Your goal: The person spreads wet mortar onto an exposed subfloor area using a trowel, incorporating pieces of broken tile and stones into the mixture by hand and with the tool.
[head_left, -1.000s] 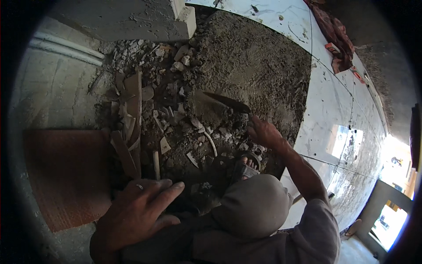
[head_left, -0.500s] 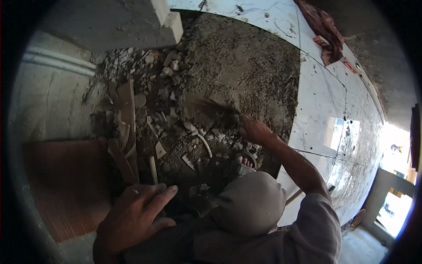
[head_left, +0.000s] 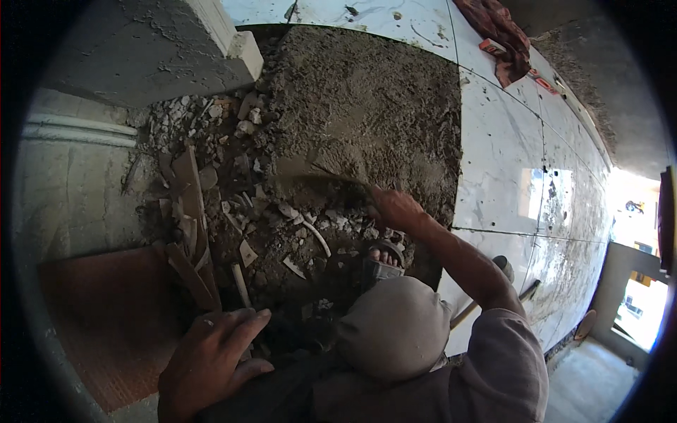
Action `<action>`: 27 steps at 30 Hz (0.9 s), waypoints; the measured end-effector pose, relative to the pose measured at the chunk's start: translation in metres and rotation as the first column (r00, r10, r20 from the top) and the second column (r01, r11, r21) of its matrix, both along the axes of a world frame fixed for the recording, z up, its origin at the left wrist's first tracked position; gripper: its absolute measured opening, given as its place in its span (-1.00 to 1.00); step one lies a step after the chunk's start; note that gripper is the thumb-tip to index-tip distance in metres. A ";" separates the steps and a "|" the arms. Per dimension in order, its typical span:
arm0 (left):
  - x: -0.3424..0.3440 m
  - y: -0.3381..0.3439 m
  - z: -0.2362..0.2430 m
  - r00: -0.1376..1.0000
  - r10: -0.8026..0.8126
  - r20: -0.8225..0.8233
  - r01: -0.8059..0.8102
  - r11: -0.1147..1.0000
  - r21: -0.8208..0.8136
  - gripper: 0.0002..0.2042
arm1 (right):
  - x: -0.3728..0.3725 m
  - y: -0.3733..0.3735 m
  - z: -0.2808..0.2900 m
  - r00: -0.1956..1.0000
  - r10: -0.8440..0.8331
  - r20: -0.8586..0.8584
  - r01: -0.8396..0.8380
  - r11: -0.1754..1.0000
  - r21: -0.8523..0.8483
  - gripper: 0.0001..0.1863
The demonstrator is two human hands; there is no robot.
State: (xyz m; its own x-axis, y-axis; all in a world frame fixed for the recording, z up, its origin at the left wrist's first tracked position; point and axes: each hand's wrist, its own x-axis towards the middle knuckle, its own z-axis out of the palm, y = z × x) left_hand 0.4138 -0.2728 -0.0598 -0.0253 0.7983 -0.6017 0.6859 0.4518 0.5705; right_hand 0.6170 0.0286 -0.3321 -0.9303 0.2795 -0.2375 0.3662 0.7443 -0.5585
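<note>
My right hand (head_left: pixel 396 209) is closed round the handle of a trowel, its blade (head_left: pixel 321 180) blurred by motion. The blade points left, low over the near edge of a wet grey mortar bed (head_left: pixel 374 99). Rough ridges cover the mortar, with a smoother patch near the blade. Closer to me on the left, my left hand (head_left: pixel 215 359) is held with its fingers stretched out and nothing in it. Between my arms show a bent knee in light cloth (head_left: pixel 395 328) and a sandalled foot (head_left: pixel 383 264) beside the rubble.
Broken tile and stone rubble (head_left: pixel 247 211) lies left of the mortar. White marbled tiles (head_left: pixel 497 155) border its right and far sides. A reddish-brown board (head_left: pixel 106 317), pale pipes (head_left: pixel 81 132) and a concrete block (head_left: pixel 141 56) are at left. A dark red cloth (head_left: pixel 501 35) lies on the far-right tiles.
The view has shifted, so the mortar and rubble sit further left and lower. The trowel blade has swung to lie more level, pointing left. My left hand keeps much the same pose.
</note>
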 end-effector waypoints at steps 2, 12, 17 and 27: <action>0.000 -0.001 0.000 0.997 -0.002 -0.081 0.006 0.999 0.054 -0.37 | -0.007 0.008 -0.001 0.964 0.065 0.259 -0.071 0.997 0.014 -0.54; -0.006 -0.006 -0.006 0.999 0.021 0.037 -0.022 0.999 0.035 -0.38 | -0.025 0.053 0.015 0.983 -0.171 0.061 0.155 0.966 0.208 -0.69; -0.007 -0.006 -0.005 0.999 0.023 0.024 -0.024 0.999 0.026 -0.39 | 0.014 0.030 0.002 0.958 -0.018 0.288 -0.053 0.970 0.238 -0.68; -0.013 -0.010 -0.013 0.994 0.058 0.096 -0.062 0.997 0.039 -0.38 | 0.062 -0.032 -0.018 0.967 -0.179 0.183 0.142 0.969 0.201 -0.70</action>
State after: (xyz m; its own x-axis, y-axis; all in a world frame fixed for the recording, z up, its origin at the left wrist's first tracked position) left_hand 0.4011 -0.2826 -0.0732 -0.0184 0.8214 -0.5701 0.6005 0.4650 0.6505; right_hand 0.6794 -0.0035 -0.3499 -0.8090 0.4778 -0.3425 0.5787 0.7495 -0.3214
